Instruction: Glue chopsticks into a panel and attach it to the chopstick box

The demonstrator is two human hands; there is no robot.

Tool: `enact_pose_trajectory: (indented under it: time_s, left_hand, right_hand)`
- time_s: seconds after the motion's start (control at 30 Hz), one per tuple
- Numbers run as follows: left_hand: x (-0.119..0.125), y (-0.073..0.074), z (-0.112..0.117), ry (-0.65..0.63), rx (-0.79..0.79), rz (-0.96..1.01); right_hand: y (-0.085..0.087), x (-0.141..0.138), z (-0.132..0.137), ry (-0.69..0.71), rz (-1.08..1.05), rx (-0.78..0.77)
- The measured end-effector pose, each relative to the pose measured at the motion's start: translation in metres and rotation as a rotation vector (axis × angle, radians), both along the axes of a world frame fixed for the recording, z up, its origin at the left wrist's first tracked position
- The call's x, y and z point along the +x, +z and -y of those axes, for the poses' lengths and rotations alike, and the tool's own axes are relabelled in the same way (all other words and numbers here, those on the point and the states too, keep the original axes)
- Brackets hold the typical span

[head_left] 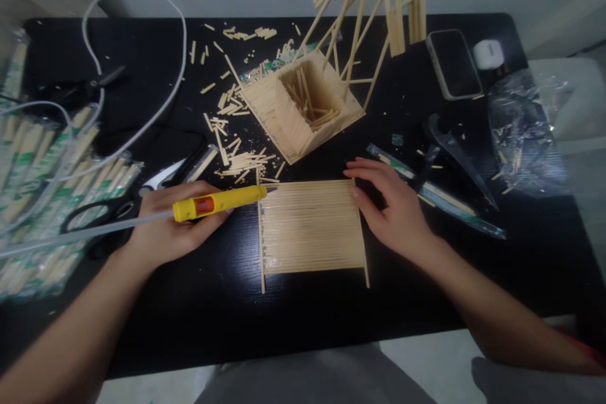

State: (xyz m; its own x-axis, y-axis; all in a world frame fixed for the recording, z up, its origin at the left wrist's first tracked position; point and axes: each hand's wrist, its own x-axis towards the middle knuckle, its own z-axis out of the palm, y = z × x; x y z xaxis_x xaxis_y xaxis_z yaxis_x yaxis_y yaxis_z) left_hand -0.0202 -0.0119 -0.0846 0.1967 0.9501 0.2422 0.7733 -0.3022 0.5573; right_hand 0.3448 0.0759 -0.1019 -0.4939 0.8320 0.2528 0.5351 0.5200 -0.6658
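My left hand (pixel 177 227) is closed around a yellow hot glue gun (pixel 220 202), with a long translucent glue stick (pixel 95 230) running out of its rear. The gun's nozzle points right, over the upper left corner of a flat panel of thin wooden sticks (pixel 312 227). This panel lies on the black table, its sticks side by side across two longer side sticks. Shiny glue shows along its left side. My right hand (pixel 391 208) has thumb and fingertips around the panel's upper right corner; the exact grip is partly hidden.
Behind the panel stands a stick-built box (pixel 312 101) on a base, with tall sticks rising above. Cut stick pieces (pixel 246 164) litter the table. Scissors (pixel 113 208), packaged sticks (pixel 42 196) and a white cable (pixel 184 31) lie left; a phone (pixel 454 65) and plastic wrap (pixel 525 132) lie right.
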Motion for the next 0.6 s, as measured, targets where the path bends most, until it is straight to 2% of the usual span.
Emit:
enact_pose_trajectory:
  time_s: [0.27,0.6]
  left_hand:
    - [-0.0021,-0.0002,-0.0040,-0.042,0.050,0.025]
    - [-0.0024,-0.0012,-0.0022,-0.014,0.029,0.056]
  right_hand:
    - [0.0002,0.0001,0.0004,0.010,-0.004,0.007]
    - [-0.0001,0.0004,0.0009,0.005,-0.008,0.003]
